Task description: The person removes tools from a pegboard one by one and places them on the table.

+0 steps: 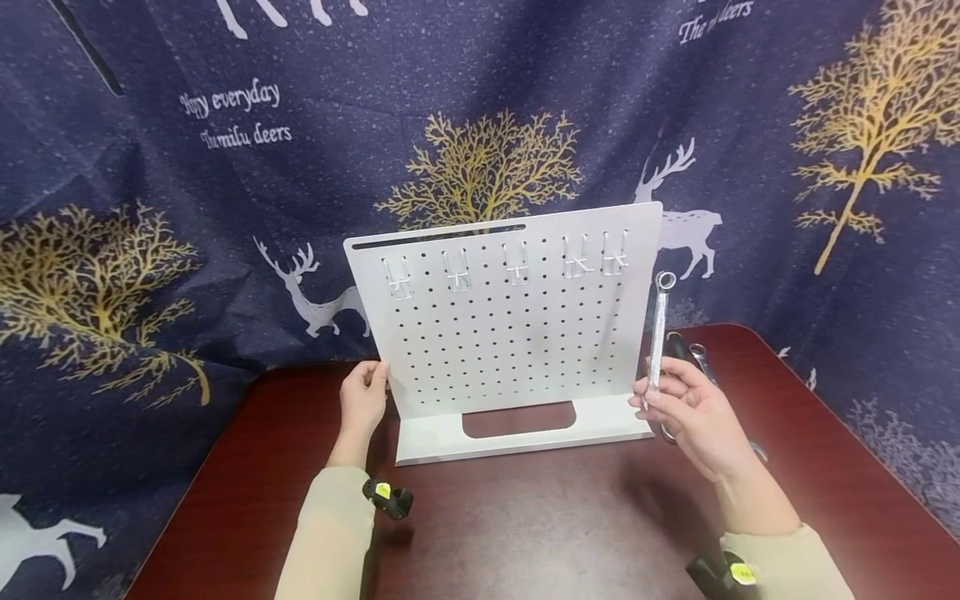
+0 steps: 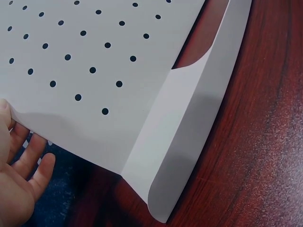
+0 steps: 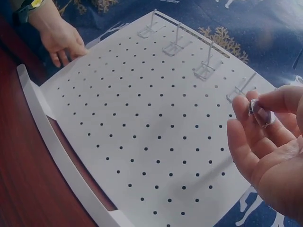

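A white pegboard [image 1: 501, 350] stands upright on its folded base, with several wire hooks [image 1: 517, 265] along its upper part. My left hand [image 1: 363, 400] pinches the board's left edge low down; in the left wrist view, that hand's [image 2: 21, 179] thumb lies on the front face and other fingers show past the edge. By the board's right edge, my right hand [image 1: 690, 408] holds a shiny metal wrench [image 1: 658, 333] upright by its lower end, ring end up. Seen end-on in the right wrist view, the wrench [image 3: 261, 113] sits between thumb and fingers. The hooks carry no tools.
Behind my right hand lie a black-handled tool [image 1: 677, 343] and another ring-ended wrench [image 1: 699, 354], both partly hidden. The dark red table [image 1: 525, 517] ends at a blue patterned cloth [image 1: 315, 192] hanging behind the board. A strap with a camera [image 1: 388, 497] sits on my left wrist.
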{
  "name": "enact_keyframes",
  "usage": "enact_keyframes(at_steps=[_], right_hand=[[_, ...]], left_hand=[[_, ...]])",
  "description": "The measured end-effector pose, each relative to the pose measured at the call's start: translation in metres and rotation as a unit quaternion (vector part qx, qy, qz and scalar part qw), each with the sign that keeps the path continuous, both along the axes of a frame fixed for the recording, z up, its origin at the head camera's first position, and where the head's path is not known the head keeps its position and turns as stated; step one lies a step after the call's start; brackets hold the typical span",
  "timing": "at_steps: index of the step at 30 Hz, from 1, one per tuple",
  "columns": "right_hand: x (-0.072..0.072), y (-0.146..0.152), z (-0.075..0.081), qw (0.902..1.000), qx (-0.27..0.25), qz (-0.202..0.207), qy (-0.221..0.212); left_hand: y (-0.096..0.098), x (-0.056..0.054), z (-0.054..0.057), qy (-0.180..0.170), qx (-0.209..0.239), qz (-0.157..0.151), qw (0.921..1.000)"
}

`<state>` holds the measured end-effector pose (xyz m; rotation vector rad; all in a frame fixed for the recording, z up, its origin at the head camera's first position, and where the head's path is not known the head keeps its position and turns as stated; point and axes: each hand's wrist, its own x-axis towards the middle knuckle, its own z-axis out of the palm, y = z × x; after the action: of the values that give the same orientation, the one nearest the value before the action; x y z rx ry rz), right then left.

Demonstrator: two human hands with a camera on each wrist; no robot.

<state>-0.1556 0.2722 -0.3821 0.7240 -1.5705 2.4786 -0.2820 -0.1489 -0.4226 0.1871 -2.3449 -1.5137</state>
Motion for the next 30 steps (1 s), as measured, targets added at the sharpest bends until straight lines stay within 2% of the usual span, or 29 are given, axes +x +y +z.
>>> enact_keyframes(at_steps=[5, 8, 12, 16, 20, 24, 30], right_hand=[[-0.003, 0.004, -0.002, 0.9970, 0.036, -0.063, -0.027], [-0.005, 0.010, -0.003, 0.9945, 0.044, -0.084, -0.046], [-0.007, 0.021, -0.004, 0.9910, 0.043, -0.110, -0.064], [-0.008, 0.028, -0.007, 0.9878, 0.036, -0.138, -0.063], [-0.007, 0.032, -0.010, 0.9852, 0.044, -0.152, -0.065], [-0.009, 0.037, -0.012, 0.9845, 0.047, -0.150, -0.078], [-0.011, 0.042, -0.013, 0.9862, 0.042, -0.144, -0.070]], left_hand=[[0.000, 0.000, 0.000, -0.003, 0.001, 0.003, 1.0000], [0.000, 0.000, 0.000, -0.006, 0.000, 0.000, 1.0000], [0.000, 0.000, 0.000, -0.003, 0.000, -0.001, 1.0000], [0.000, 0.001, 0.001, -0.001, -0.004, -0.001, 1.0000], [0.000, 0.001, 0.000, -0.002, -0.009, 0.000, 1.0000], [0.000, 0.001, 0.000, 0.001, -0.011, 0.001, 0.9999], [-0.001, 0.000, 0.001, 0.003, -0.007, 0.004, 1.0000]])
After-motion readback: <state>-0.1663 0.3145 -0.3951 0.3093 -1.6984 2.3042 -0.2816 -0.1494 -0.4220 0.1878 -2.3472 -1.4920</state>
